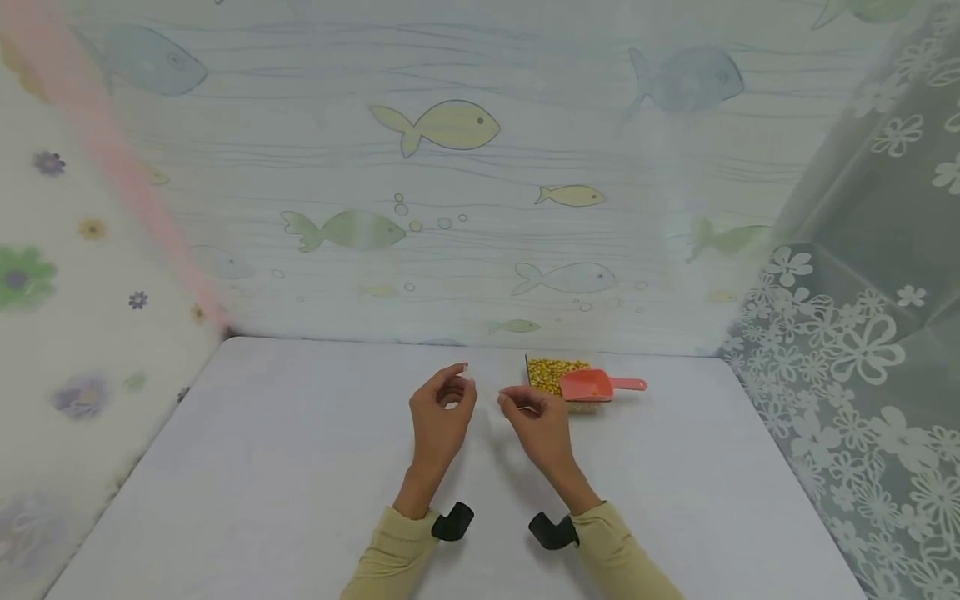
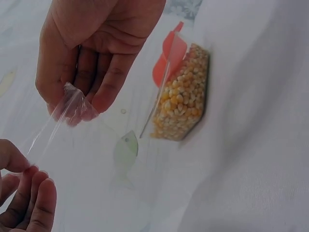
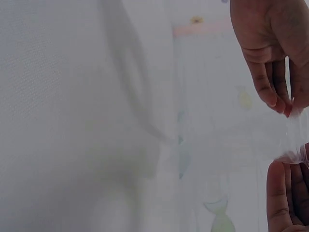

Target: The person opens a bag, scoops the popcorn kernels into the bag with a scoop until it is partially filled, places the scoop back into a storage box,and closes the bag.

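Clear film (image 2: 58,121) stretched between both hands, above the worktop (image 1: 300,467).
We pinch it with left hand (image 1: 441,412) and right hand (image 1: 534,421); too hard a pull could tear it, or an elbow could knock the corn tub (image 1: 553,375) and pink scoop (image 1: 592,385) at two o'clock.

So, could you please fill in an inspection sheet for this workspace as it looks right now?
Surface: white table, bare around the hands.
Job's things: thin clear plastic bag, stretched between both hands; clear box of yellow corn kernels; orange plastic scoop lying on the box.
Clutter: nothing seen.
Hands: left hand and right hand each pinch an edge of the bag.
Cables: nothing seen.
Surroundings: fish-print backdrop, floral curtains at both sides.
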The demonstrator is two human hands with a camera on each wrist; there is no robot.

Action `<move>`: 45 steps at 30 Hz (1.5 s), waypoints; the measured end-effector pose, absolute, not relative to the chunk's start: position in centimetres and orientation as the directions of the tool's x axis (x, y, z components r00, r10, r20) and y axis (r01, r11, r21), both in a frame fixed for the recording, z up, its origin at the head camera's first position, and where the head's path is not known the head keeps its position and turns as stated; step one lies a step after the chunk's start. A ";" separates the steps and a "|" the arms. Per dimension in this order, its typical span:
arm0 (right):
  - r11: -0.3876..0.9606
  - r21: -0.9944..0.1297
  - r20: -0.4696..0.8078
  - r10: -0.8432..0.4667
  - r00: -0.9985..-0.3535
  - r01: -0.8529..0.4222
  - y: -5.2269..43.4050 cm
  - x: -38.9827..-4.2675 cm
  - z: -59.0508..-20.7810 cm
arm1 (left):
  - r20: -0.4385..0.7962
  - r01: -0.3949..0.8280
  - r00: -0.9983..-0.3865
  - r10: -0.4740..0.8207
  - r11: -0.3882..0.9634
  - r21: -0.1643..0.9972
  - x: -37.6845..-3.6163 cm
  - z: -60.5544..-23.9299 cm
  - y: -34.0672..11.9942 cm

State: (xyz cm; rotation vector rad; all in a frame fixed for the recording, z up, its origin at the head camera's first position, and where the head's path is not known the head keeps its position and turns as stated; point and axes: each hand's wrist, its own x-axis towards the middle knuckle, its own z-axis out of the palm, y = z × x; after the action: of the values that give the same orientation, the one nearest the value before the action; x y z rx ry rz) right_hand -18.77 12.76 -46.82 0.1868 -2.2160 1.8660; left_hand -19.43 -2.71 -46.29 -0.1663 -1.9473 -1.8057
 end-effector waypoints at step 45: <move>0.412 -0.881 0.291 0.090 -0.952 -0.230 12.8 -19.5 -46.1 | 0.711 0.559 -0.664 -0.232 0.477 0.678 -18.4 -46.6 -3.6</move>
State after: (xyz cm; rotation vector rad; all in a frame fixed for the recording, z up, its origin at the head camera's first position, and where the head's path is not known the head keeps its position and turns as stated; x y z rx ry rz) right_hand -19.54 12.82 -46.13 0.1216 -2.3788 1.5538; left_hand -18.36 -3.64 -46.60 -0.2714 -1.9336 -1.2668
